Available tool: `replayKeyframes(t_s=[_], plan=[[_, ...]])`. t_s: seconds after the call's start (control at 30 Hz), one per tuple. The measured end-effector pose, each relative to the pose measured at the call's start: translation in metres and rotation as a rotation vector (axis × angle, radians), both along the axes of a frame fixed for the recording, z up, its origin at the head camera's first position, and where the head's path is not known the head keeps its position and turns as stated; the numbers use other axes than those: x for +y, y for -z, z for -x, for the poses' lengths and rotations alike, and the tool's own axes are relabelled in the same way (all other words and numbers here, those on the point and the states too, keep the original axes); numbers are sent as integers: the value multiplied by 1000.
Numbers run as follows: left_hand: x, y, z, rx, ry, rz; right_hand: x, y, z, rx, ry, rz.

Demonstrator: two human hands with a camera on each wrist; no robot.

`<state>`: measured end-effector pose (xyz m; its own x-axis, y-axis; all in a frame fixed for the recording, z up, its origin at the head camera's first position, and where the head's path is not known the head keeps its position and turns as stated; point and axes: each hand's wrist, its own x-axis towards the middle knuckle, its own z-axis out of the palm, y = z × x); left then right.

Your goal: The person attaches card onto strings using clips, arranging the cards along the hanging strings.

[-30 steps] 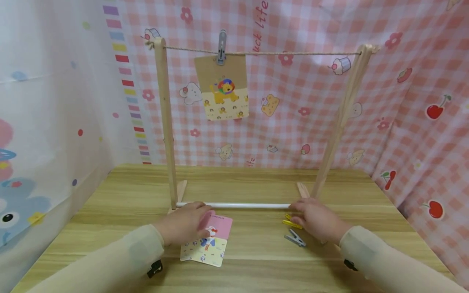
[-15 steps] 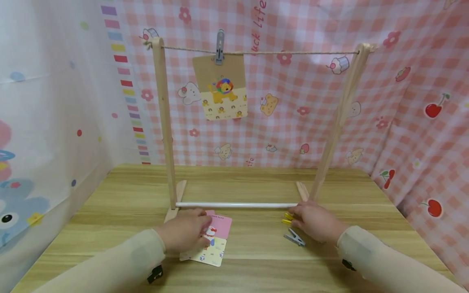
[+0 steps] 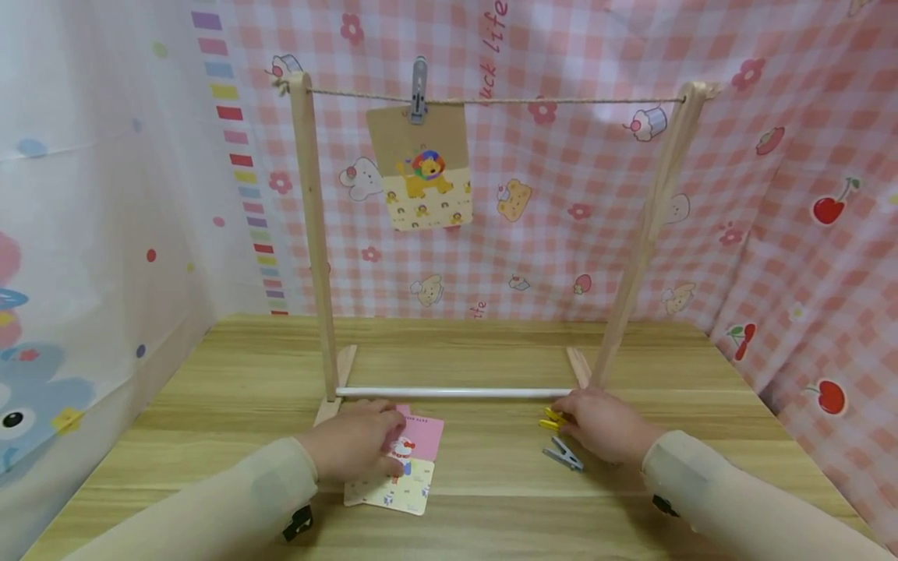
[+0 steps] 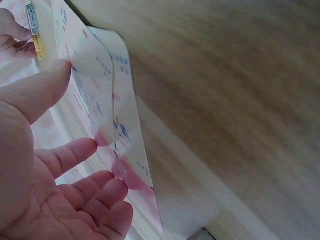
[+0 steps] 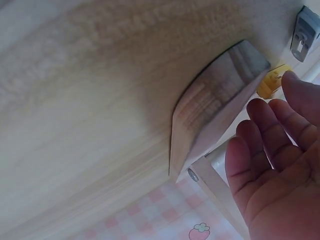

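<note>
Two overlapping pink and cream picture cards point(image 3: 410, 487) lie on the table; the upper shows a white cartoon animal. My left hand point(image 3: 354, 442) rests over their left side, thumb and fingertips touching the cards point(image 4: 95, 80) with a wide gap between them. My right hand point(image 3: 606, 425) is at the yellow clothespin point(image 3: 552, 421), its fingers loosely bent. In the right wrist view, the thumb tip is close to the yellow clothespin point(image 5: 272, 82). Just in front lies a grey clothespin point(image 3: 563, 454). Whether the fingertips touch the yellow clothespin is hard to see.
A wooden frame point(image 3: 313, 234) stands behind my hands, with a white bar point(image 3: 456, 393) low across it. From its string point(image 3: 561, 100) hangs a lion card point(image 3: 421, 167), held by a grey clothespin point(image 3: 418, 89). The frame's right foot point(image 5: 215, 105) is beside my right hand.
My right hand has drawn slightly right and toward me, and its fingers have come in closer beside the yellow clothespin. My left hand has settled slightly lower over the cards.
</note>
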<state>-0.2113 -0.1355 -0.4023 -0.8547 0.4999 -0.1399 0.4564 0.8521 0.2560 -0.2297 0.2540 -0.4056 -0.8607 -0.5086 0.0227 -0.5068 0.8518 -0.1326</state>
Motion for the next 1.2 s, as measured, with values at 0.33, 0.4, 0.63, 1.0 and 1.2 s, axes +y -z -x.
replayKeyframes(t_s=[0.33, 0.4, 0.63, 1.0, 1.2], plan=[[0, 3, 2, -23, 3, 14, -2, -1, 1, -55, 26, 19], [1, 4, 3, -27, 2, 13, -3, -3, 1, -62, 31, 17], [1, 3, 3, -24, 4, 8, -5, -4, 0, -74, 50, 5], [2, 0, 2, -50, 28, -2, -5, -2, -1, -53, 25, -16], [2, 2, 2, -45, 18, -16, -4, 0, 0, -66, 34, -21]])
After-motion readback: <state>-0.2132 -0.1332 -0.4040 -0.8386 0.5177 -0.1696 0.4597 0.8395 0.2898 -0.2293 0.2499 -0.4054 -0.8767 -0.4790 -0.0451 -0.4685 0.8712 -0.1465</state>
